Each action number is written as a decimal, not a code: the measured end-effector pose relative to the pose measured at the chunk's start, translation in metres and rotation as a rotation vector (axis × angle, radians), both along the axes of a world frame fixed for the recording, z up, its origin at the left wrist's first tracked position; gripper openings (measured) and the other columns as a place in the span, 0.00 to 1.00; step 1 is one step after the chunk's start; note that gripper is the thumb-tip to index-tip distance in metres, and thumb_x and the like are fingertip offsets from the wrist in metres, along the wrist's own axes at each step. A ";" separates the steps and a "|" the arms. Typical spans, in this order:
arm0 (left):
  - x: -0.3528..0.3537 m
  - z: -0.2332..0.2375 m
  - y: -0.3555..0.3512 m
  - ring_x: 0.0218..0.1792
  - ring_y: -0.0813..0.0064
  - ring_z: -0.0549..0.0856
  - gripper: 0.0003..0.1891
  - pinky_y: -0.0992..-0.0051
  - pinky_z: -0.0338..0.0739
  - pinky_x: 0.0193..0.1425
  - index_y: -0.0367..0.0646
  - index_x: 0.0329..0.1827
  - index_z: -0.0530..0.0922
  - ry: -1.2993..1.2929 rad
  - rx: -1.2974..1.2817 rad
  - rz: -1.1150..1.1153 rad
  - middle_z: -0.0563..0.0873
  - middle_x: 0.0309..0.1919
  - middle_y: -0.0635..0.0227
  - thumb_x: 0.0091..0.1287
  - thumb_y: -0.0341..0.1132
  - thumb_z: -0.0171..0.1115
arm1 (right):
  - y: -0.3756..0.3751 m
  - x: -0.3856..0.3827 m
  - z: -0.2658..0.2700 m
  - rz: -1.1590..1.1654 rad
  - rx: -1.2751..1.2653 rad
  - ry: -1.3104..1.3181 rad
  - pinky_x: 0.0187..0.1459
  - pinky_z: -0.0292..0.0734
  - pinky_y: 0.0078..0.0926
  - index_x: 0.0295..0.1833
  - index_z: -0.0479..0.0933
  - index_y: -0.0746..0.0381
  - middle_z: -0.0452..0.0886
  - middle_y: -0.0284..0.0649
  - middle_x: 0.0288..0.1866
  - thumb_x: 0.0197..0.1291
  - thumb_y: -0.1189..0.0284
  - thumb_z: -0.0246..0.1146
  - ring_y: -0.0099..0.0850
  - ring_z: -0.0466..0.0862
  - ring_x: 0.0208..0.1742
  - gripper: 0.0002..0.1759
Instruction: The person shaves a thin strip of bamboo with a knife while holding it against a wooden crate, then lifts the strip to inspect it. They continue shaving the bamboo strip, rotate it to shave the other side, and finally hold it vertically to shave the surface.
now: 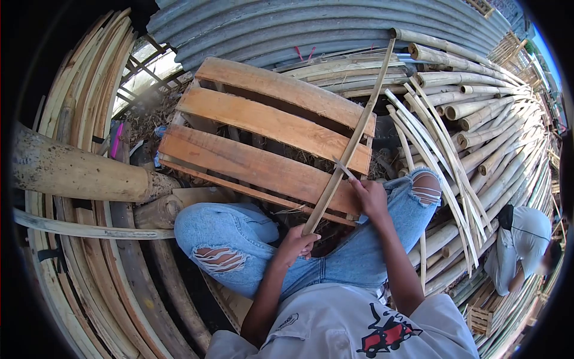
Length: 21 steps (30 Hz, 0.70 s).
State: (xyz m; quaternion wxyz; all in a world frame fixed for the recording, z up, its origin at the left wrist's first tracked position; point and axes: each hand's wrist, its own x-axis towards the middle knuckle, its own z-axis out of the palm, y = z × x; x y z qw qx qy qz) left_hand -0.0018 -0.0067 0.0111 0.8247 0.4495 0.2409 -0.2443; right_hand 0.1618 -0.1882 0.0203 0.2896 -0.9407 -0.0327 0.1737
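My left hand [295, 246] is closed around the lower end of a long, flat bamboo strip [366, 113], close to my lap. The strip slants up and away to the right, across a slatted wooden crate [257, 119] in front of my knees. In my right hand [372, 198] is a knife [344, 170], its fingers wrapped round the handle. The blade crosses the strip about midway along it and appears to touch it. Most of the knife's handle is hidden by the fingers.
Bamboo poles [478, 113] lie stacked on the right, with thin split strips [439, 161] leaning over them. Long planks [89, 251] and a thick pole [84, 167] are on my left. Corrugated sheets [323, 30] stand behind the crate. Another person [523, 239] bends over at far right.
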 end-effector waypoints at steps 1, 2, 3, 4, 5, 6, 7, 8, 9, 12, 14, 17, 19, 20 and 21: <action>-0.002 0.001 0.002 0.10 0.88 0.62 0.08 0.81 0.64 0.14 0.42 0.33 0.67 0.006 -0.056 0.014 0.64 0.12 0.79 0.64 0.31 0.58 | 0.000 0.003 0.000 -0.007 0.010 0.000 0.27 0.68 0.42 0.21 0.76 0.68 0.72 0.51 0.14 0.62 0.48 0.54 0.47 0.76 0.19 0.32; -0.003 0.002 0.003 0.10 0.88 0.61 0.08 0.81 0.64 0.14 0.43 0.33 0.67 0.014 -0.116 0.030 0.63 0.12 0.79 0.64 0.31 0.58 | 0.000 0.003 0.001 0.056 0.065 0.033 0.26 0.67 0.41 0.21 0.75 0.69 0.70 0.52 0.13 0.62 0.49 0.54 0.46 0.74 0.18 0.32; -0.002 0.008 0.007 0.10 0.89 0.61 0.08 0.81 0.63 0.14 0.43 0.32 0.66 0.028 -0.219 0.071 0.63 0.11 0.79 0.65 0.32 0.58 | 0.000 0.002 0.005 0.123 0.114 0.067 0.25 0.66 0.40 0.22 0.74 0.71 0.69 0.52 0.13 0.63 0.49 0.54 0.44 0.72 0.16 0.33; -0.001 0.009 0.008 0.10 0.89 0.61 0.08 0.81 0.63 0.14 0.43 0.32 0.66 0.026 -0.219 0.072 0.63 0.11 0.79 0.65 0.32 0.58 | 0.003 -0.003 0.009 0.124 0.114 0.066 0.25 0.66 0.40 0.22 0.74 0.71 0.69 0.52 0.13 0.63 0.49 0.54 0.44 0.72 0.16 0.33; 0.001 0.009 0.008 0.10 0.89 0.61 0.08 0.81 0.62 0.14 0.44 0.33 0.67 0.042 -0.251 0.085 0.62 0.11 0.80 0.65 0.32 0.58 | 0.009 -0.013 0.014 0.222 0.164 0.092 0.25 0.65 0.40 0.23 0.74 0.71 0.68 0.52 0.13 0.63 0.50 0.54 0.44 0.71 0.16 0.32; 0.003 0.010 0.008 0.10 0.89 0.61 0.07 0.81 0.62 0.14 0.44 0.33 0.67 0.057 -0.284 0.100 0.62 0.11 0.80 0.65 0.32 0.58 | 0.015 -0.024 0.018 0.321 0.213 0.119 0.25 0.65 0.39 0.23 0.74 0.71 0.67 0.52 0.13 0.64 0.51 0.54 0.43 0.69 0.16 0.32; 0.004 0.010 0.007 0.10 0.89 0.61 0.07 0.81 0.62 0.14 0.44 0.33 0.67 0.052 -0.285 0.104 0.62 0.11 0.80 0.65 0.32 0.58 | 0.022 -0.035 0.019 0.365 0.276 0.178 0.25 0.65 0.39 0.23 0.74 0.71 0.67 0.53 0.13 0.64 0.51 0.54 0.44 0.70 0.16 0.31; 0.005 0.009 0.005 0.10 0.89 0.61 0.07 0.81 0.61 0.14 0.45 0.33 0.67 0.054 -0.308 0.106 0.62 0.11 0.80 0.65 0.32 0.57 | 0.026 -0.047 0.019 0.406 0.340 0.238 0.25 0.65 0.40 0.24 0.74 0.71 0.68 0.54 0.14 0.64 0.51 0.54 0.45 0.71 0.17 0.31; 0.006 0.009 0.005 0.10 0.89 0.61 0.07 0.82 0.61 0.14 0.45 0.34 0.68 0.057 -0.330 0.107 0.62 0.11 0.81 0.65 0.32 0.57 | 0.031 -0.056 0.020 0.440 0.308 0.208 0.27 0.67 0.41 0.24 0.76 0.68 0.70 0.54 0.15 0.63 0.50 0.55 0.48 0.75 0.19 0.30; 0.004 0.011 0.006 0.09 0.89 0.61 0.05 0.82 0.60 0.14 0.45 0.35 0.69 0.014 -0.156 0.059 0.63 0.11 0.81 0.65 0.32 0.56 | 0.030 -0.058 0.035 0.489 0.123 0.111 0.28 0.70 0.43 0.24 0.79 0.64 0.73 0.52 0.16 0.62 0.49 0.55 0.50 0.78 0.23 0.29; 0.003 0.005 0.006 0.09 0.90 0.61 0.04 0.82 0.60 0.14 0.45 0.35 0.69 0.013 -0.197 0.062 0.63 0.11 0.81 0.65 0.32 0.56 | 0.029 -0.060 0.028 0.471 0.108 0.145 0.29 0.72 0.44 0.23 0.80 0.61 0.75 0.50 0.17 0.61 0.48 0.55 0.49 0.79 0.24 0.28; 0.007 -0.004 0.006 0.09 0.90 0.60 0.03 0.83 0.59 0.13 0.46 0.36 0.69 0.007 -0.250 0.076 0.61 0.11 0.82 0.65 0.31 0.56 | 0.031 -0.058 0.026 0.494 0.052 -0.019 0.28 0.72 0.44 0.23 0.79 0.60 0.76 0.49 0.16 0.60 0.47 0.55 0.48 0.80 0.24 0.28; 0.009 -0.002 0.004 0.08 0.90 0.59 0.04 0.83 0.58 0.13 0.48 0.37 0.69 0.016 -0.263 0.094 0.60 0.10 0.82 0.64 0.30 0.55 | 0.031 -0.057 0.021 0.532 -0.004 -0.076 0.27 0.72 0.43 0.22 0.79 0.59 0.76 0.49 0.16 0.60 0.46 0.55 0.47 0.80 0.24 0.28; 0.010 0.001 0.004 0.08 0.90 0.59 0.04 0.83 0.58 0.13 0.48 0.36 0.69 0.027 -0.256 0.086 0.60 0.10 0.82 0.64 0.30 0.56 | 0.030 -0.056 0.019 0.534 -0.004 -0.080 0.27 0.72 0.43 0.22 0.79 0.59 0.76 0.49 0.16 0.60 0.46 0.55 0.47 0.80 0.24 0.28; 0.009 0.003 0.004 0.08 0.90 0.58 0.04 0.84 0.57 0.13 0.48 0.36 0.69 0.041 -0.247 0.078 0.60 0.10 0.82 0.64 0.30 0.56 | 0.029 -0.055 0.017 0.553 -0.014 -0.107 0.27 0.72 0.43 0.22 0.79 0.59 0.76 0.49 0.16 0.60 0.46 0.55 0.47 0.80 0.23 0.28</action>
